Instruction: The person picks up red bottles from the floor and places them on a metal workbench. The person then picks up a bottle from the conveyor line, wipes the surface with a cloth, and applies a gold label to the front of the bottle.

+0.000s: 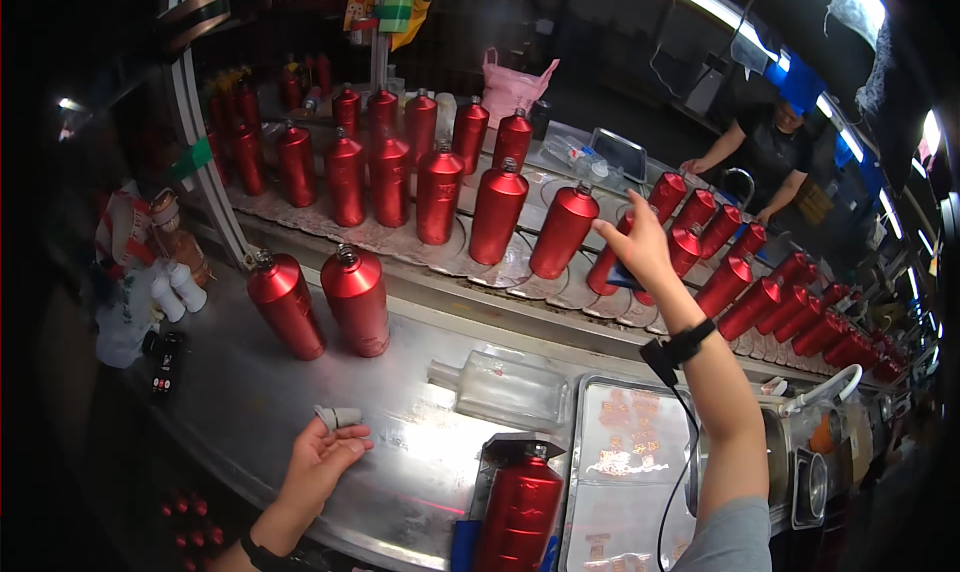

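An upright red bottle [565, 234] stands just left of my spread right grip [645, 250], my loose, empty left grip [318, 464] farther off

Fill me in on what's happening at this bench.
The person's right hand is at the line of red bottles; whether it grips one is unclear. The left hand, with a pale cover on its fingers, is over the metal table. Two bottles stand there, and a clear bottle lies beside a tray. A co-worker is across the line.
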{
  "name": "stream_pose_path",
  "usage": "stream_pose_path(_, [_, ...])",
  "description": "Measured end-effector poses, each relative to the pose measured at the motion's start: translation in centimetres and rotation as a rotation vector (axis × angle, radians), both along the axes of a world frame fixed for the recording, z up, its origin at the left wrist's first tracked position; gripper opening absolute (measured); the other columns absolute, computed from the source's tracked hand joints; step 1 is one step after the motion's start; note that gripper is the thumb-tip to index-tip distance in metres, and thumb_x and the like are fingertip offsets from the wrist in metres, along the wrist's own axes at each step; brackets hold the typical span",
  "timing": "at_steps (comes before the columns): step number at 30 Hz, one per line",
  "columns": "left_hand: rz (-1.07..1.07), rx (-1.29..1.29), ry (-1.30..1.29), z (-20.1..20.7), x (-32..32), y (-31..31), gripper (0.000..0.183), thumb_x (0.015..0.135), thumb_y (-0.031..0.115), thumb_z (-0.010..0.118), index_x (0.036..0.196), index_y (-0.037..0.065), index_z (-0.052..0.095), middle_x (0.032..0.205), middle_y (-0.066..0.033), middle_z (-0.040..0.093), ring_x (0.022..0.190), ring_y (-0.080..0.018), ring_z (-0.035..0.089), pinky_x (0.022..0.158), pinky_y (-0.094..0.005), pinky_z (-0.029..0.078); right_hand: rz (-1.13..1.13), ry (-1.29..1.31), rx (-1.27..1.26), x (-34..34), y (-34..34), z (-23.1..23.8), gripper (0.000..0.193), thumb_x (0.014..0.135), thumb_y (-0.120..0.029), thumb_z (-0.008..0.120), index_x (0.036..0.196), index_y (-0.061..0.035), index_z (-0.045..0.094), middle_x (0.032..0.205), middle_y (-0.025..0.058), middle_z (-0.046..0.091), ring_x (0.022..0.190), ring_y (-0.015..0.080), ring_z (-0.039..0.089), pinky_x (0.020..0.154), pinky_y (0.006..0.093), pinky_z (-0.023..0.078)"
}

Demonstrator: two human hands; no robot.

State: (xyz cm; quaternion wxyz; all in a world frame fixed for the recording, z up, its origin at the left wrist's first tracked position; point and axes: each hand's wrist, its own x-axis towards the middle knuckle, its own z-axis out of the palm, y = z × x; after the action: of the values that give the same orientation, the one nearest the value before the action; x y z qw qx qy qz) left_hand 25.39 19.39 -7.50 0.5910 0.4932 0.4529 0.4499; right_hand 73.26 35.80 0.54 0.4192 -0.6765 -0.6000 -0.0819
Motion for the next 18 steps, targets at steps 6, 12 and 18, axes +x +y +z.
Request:
stream_pose_path(6, [0.06, -0.031, 0.032, -0.3, -1.8, -1.0, 0.034, 0.089, 0.003, 0.059, 0.123, 0.001, 0.055, 0.111, -0.0142, 0.065, 0.097, -0.0208, 0.066, 0.088, -0.0316, 0.052, -0.252, 0.048, -0.394, 0.5, 6.5, 0.0, 0.102, 0.066, -0.065, 0.076, 0.132, 0.0056, 0.044, 0.119, 0.0279, 0.062, 0.107, 0.0408, 0.064, 0.091, 0.0457, 0.051])
stream_pose_path(12, [0.171, -0.051, 0.031, -1.4, -4.8, -0.2, 0.032, 0.092, 0.005, 0.057, 0.124, 0.001, 0.053, 0.108, -0.0144, 0.066, 0.094, -0.0205, 0.067, 0.087, -0.0319, 0.053, -0.435, 0.076, -0.214, 0.6, 7.4, -2.6, 0.083, 0.067, -0.061, 0.076, 0.113, 0.0046, 0.053, 0.11, 0.0268, 0.065, 0.103, 0.0413, 0.065, 0.085, 0.0464, 0.054])
stream_pose_path(18, [0.099, -0.036, 0.015, -1.2, -3.1, 1.4, 0.032, 0.092, 0.006, 0.057, 0.123, 0.0, 0.053, 0.107, -0.015, 0.066, 0.094, -0.0208, 0.066, 0.088, -0.033, 0.053, -0.433, 0.085, -0.24, 5.2, 5.5, -3.2, 0.083, 0.069, -0.061, 0.075, 0.112, 0.0055, 0.052, 0.109, 0.0275, 0.065, 0.102, 0.0411, 0.065, 0.085, 0.0474, 0.053])
